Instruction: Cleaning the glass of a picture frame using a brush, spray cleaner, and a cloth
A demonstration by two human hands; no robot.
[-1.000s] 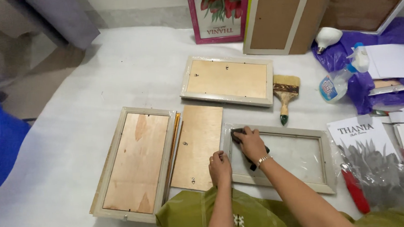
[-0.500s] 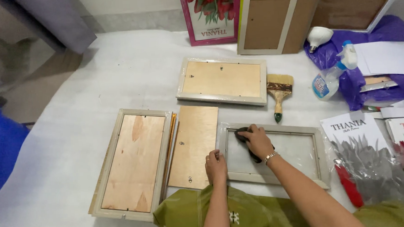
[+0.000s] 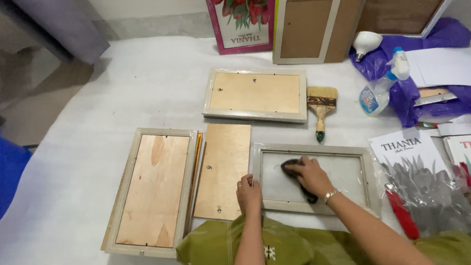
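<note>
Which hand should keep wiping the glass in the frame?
The right hand, most likely: it presses the dark cloth onto the glass. The left hand rests on the frame at its near left corner, steadying it.

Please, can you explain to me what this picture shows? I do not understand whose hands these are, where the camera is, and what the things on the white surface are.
The camera sits on a person's head and looks down at their own two bare hands. The right hand presses a dark cloth onto the glass of a pale picture frame. The left hand rests on that frame's left edge. On the white surface lie a loose wooden backing board, two more frames face down, a paintbrush and a spray bottle.
</note>
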